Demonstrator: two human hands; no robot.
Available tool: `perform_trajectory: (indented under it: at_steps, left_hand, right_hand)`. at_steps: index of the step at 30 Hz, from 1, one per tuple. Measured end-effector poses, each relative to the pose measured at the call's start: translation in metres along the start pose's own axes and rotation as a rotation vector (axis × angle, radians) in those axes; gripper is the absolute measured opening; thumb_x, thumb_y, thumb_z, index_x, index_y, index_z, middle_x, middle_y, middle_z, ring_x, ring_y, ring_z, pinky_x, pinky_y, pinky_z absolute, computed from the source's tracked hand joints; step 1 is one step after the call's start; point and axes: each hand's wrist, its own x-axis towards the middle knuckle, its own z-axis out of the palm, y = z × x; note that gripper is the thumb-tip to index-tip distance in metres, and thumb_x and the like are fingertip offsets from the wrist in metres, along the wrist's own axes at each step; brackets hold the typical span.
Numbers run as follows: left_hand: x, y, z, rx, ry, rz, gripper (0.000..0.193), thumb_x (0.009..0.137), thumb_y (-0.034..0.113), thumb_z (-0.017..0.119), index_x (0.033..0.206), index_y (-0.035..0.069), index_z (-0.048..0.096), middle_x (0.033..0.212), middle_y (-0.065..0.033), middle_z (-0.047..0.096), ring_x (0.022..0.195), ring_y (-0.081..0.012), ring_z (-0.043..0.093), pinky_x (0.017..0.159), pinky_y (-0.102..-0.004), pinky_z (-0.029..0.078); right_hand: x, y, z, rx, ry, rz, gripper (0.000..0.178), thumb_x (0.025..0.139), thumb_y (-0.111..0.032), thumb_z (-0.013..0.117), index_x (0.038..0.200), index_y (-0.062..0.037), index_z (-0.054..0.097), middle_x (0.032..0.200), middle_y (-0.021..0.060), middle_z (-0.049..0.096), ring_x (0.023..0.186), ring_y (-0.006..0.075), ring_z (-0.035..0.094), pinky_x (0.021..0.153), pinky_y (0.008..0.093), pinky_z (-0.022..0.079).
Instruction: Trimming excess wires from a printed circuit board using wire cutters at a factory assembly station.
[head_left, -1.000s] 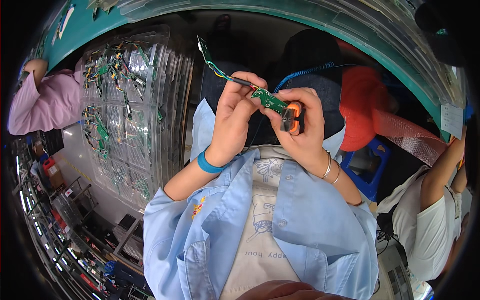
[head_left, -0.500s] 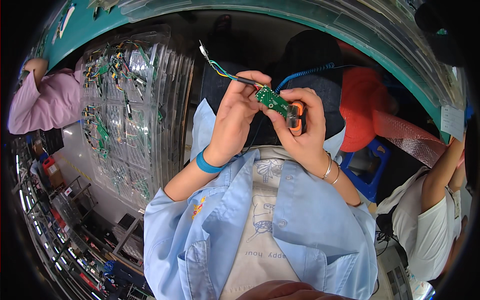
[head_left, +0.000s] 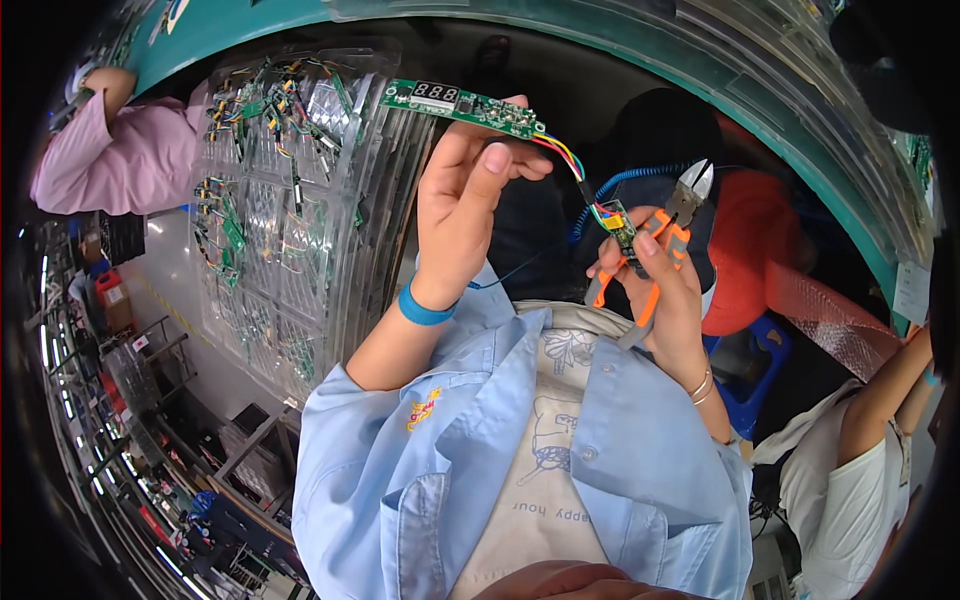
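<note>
My left hand (head_left: 460, 205), with a teal band at its wrist, holds a long green circuit board (head_left: 480, 114) with a three-digit display between its fingers, the thumb standing off it. Coloured wires (head_left: 564, 152) run from this board's right end through a dark sleeve to a small circuit board (head_left: 622, 234) with a yellow part. My right hand (head_left: 672, 297) pinches that small board and also holds side cutters (head_left: 684, 205) with orange-and-grey handles, their jaws pointing up and away. Part of the handles is hidden by my fingers.
Stacked clear plastic trays (head_left: 290, 230) with wired circuit boards stand at my left. A blue coiled cord (head_left: 640, 175) lies past my right hand. Co-workers' arms show at left, in a pink sleeve (head_left: 125, 155), and at right. A green bench edge (head_left: 260, 38) curves along the far side.
My hands have moved apart. The long board with its display now shows in my left hand, and the small board is in my right. The cutters have swung into full view.
</note>
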Motion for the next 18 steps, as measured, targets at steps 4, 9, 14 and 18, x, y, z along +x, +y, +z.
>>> perform_trajectory:
  at_steps: [4,9,14,18]
  left_hand:
    - [0.0014,0.0027,0.003,0.019,0.005,-0.017,0.032,0.086,0.009,0.039,0.116,-0.001,0.036,0.105,-0.0219,0.049,0.08,-0.0223,0.054,0.075,-0.0304,0.044]
    - [0.0008,0.0038,0.0021,-0.052,0.014,-0.008,0.03,0.082,0.004,0.047,0.11,-0.003,0.04,0.098,-0.0203,0.055,0.078,-0.021,0.057,0.073,-0.0263,0.047]
    - [-0.0006,0.0043,0.0033,-0.052,0.026,-0.007,0.031,0.082,0.004,0.047,0.111,-0.002,0.039,0.096,-0.021,0.055,0.079,-0.0217,0.057,0.073,-0.0268,0.047]
    - [-0.0012,0.005,0.0049,-0.064,0.028,-0.02,0.031,0.082,0.003,0.047,0.111,-0.002,0.039,0.096,-0.021,0.055,0.079,-0.0221,0.057,0.073,-0.0269,0.047]
  right_hand:
    - [0.0006,0.0013,-0.0022,0.018,-0.02,0.013,0.026,0.085,-0.018,0.045,0.105,-0.0007,0.044,0.079,0.0095,0.054,0.074,0.0133,0.052,0.07,0.023,0.042]
    - [0.0024,0.0035,-0.0004,-0.183,0.018,-0.065,0.025,0.086,-0.017,0.045,0.105,-0.0013,0.044,0.079,0.0088,0.054,0.075,0.0134,0.052,0.07,0.0229,0.041]
    - [0.0014,0.0051,-0.0008,-0.181,0.003,-0.077,0.023,0.085,-0.015,0.045,0.104,-0.0018,0.044,0.084,0.0086,0.052,0.077,0.0135,0.052,0.071,0.0228,0.041]
    - [0.0029,0.0064,-0.0008,-0.212,0.011,-0.139,0.022,0.085,-0.013,0.046,0.103,-0.0022,0.044,0.089,0.008,0.05,0.079,0.0138,0.052,0.071,0.0228,0.041]
